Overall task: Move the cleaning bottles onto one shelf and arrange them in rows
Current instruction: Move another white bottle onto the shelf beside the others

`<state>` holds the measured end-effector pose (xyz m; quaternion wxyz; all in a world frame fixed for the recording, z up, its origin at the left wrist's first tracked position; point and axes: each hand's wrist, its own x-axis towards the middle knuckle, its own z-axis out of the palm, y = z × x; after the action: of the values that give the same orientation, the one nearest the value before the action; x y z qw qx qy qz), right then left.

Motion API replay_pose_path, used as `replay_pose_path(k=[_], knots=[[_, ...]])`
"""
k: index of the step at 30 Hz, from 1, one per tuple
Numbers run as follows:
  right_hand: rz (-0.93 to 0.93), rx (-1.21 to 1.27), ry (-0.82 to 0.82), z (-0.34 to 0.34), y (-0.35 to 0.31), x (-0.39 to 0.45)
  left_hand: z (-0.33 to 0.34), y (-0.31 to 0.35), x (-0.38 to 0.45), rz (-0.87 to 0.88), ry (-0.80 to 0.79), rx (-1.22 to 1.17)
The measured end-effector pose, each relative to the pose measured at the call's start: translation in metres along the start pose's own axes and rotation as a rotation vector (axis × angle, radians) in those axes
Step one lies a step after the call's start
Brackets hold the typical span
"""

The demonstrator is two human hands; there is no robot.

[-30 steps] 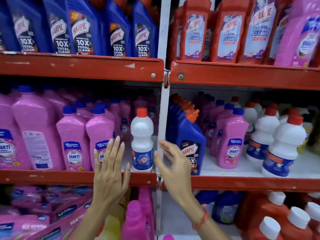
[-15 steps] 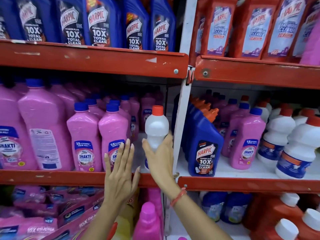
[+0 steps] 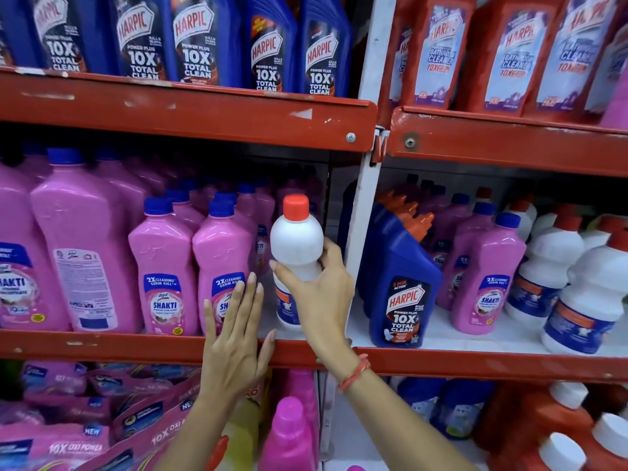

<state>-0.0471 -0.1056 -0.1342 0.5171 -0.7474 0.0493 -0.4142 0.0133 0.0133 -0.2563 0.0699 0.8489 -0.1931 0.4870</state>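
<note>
White bottle with red cap (image 3: 296, 239), centre of frame, upright at the right end of the middle left shelf (image 3: 102, 346), just left of the white upright post (image 3: 362, 232); whether its base rests on the shelf or is lifted, cannot tell, the lower part being hidden. Right hand (image 3: 321, 300) grasps it round the waist, thumb on the left side, fingers wrapped behind on the right; blue-and-orange label partly visible under the hand. An orange band (image 3: 355, 373) on that wrist. Left hand (image 3: 236, 338) flat and released, fingers spread, holding nothing, lying over the lower front of a pink Shakti bottle (image 3: 221, 266) and across the red shelf edge. Left of that, a second pink Shakti bottle (image 3: 163, 270), then larger pink bottles (image 3: 81, 253) toward the left edge, more rows behind. Right of the post, same level: blue Harpic bottle (image 3: 402, 294) at the front of a row, pink Shakti bottles (image 3: 489, 280), then white red-capped bottles (image 3: 591, 294) at the right edge. Upper left: blue Harpic bottles (image 3: 197, 39). Upper right: red Harpic bathroom cleaner bottles (image 3: 506, 52). Lower left: pink pouches (image 3: 78, 433); lower centre, a magenta bottle (image 3: 289, 433); lower right, red bottles with white caps (image 3: 557, 433).
</note>
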Motion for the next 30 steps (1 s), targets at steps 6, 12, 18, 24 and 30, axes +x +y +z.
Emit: replay_pose_path(k=[6,12,18,24,30], knots=[[-0.039,0.098,-0.038,-0.035,-0.011,-0.001,-0.014,0.007,-0.002,-0.032,-0.016,-0.089],[-0.007,0.256,-0.114,-0.094,-0.011,0.008,-0.033,0.044,-0.004,0.008,0.074,-0.138],[-0.021,0.291,-0.150,-0.174,0.001,0.025,-0.043,0.116,0.015,0.052,0.156,-0.177],[-0.037,0.253,-0.132,-0.257,0.027,0.048,-0.042,0.208,0.040,0.061,0.179,-0.261],[-0.038,0.198,-0.080,-0.334,0.052,0.064,-0.039,0.294,0.061,0.094,0.152,-0.343]])
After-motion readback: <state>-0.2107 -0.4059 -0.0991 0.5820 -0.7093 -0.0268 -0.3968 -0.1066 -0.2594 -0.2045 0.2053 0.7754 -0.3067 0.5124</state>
